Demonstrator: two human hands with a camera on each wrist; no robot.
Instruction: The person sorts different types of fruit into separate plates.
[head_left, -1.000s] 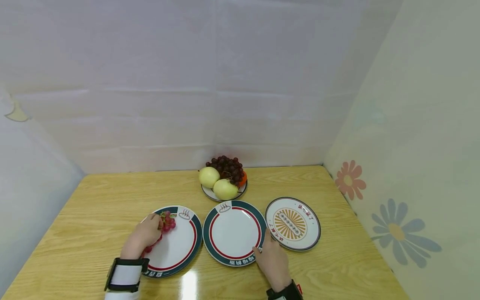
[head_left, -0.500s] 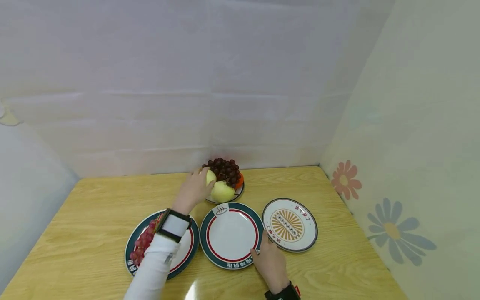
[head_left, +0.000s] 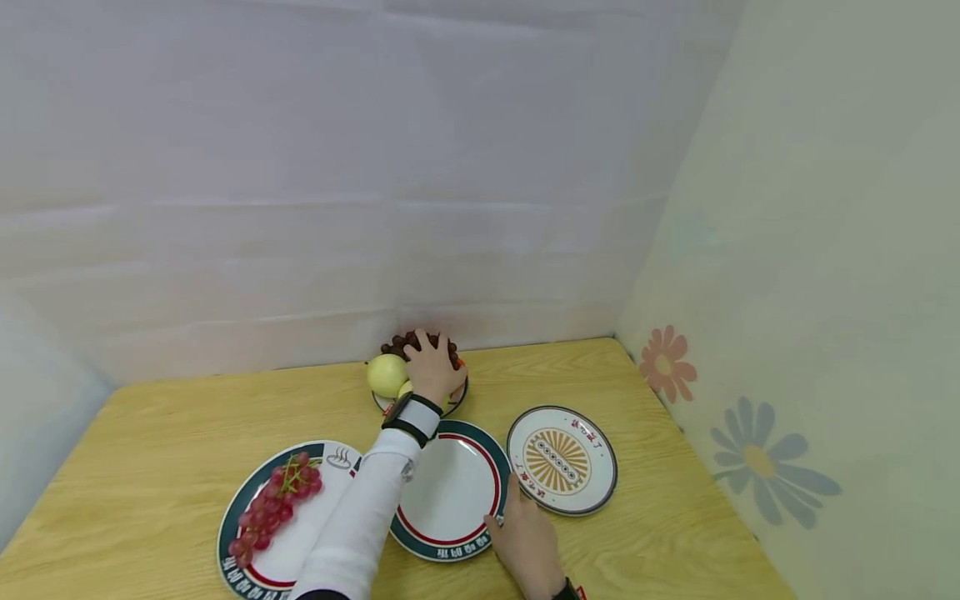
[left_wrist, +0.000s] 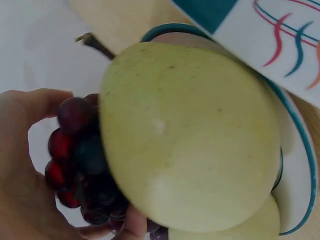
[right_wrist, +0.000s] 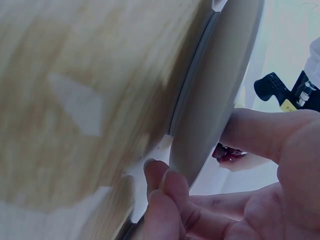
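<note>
My left hand (head_left: 435,371) reaches over the small fruit plate (head_left: 459,407) at the back, its fingers around a bunch of dark grapes (left_wrist: 75,170). A large yellow-green pear (left_wrist: 190,135) fills the middle of the left wrist view, beside the bunch; a second pear shows partly under it. My right hand (head_left: 525,533) pinches the near right rim of the middle green-rimmed plate (head_left: 450,492), thumb on one face and fingertips at its underside in the right wrist view. Several red grapes (head_left: 273,508) in a bunch lie on the left green-rimmed plate (head_left: 300,550).
A white plate with an orange sunburst (head_left: 561,461) lies right of the middle plate. A bit of orange fruit (head_left: 460,363) shows behind the left hand. The wooden table (head_left: 172,442) meets a white backdrop (head_left: 262,208) at the back and a flowered one at right.
My left hand has let go of the red grapes on the left plate and moved right and back to the dark grapes. My right hand stays at the middle plate's rim.
</note>
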